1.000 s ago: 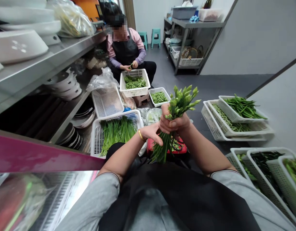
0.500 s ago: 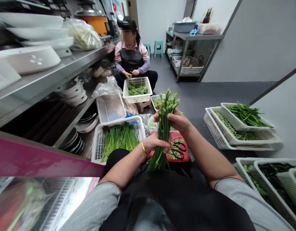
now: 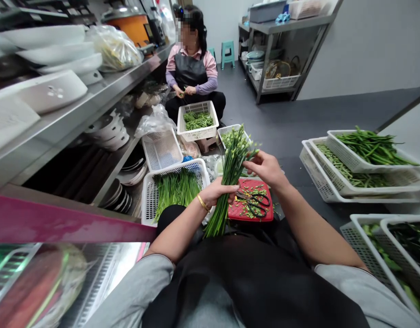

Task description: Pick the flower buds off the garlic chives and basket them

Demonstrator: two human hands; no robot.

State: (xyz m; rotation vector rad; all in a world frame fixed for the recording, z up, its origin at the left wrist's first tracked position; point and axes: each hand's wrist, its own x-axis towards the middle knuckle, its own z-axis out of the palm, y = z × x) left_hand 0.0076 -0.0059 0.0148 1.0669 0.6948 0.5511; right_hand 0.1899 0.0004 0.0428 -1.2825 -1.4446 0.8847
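My left hand is wrapped round the middle of a bunch of green budded stems, tilted with the buds up and to the right. My right hand is at the bud end, its thumb and fingertips closed together at the outer buds; what lies between them is too small to name. Below the hands is a red board strewn with cut bits. Black-handled scissors lie on it. A white basket of long green stems stands left of my left hand.
Across from me sits a person behind a basket of green pods. Stacked vegetable baskets stand on the right. A metal shelf with dishes runs along the left. An empty white basket is behind the stem basket.
The bunch has fanned out and tilted further right. My right hand has moved off the bunch's side to its outer buds. The view has shifted, and the person across has turned their head.
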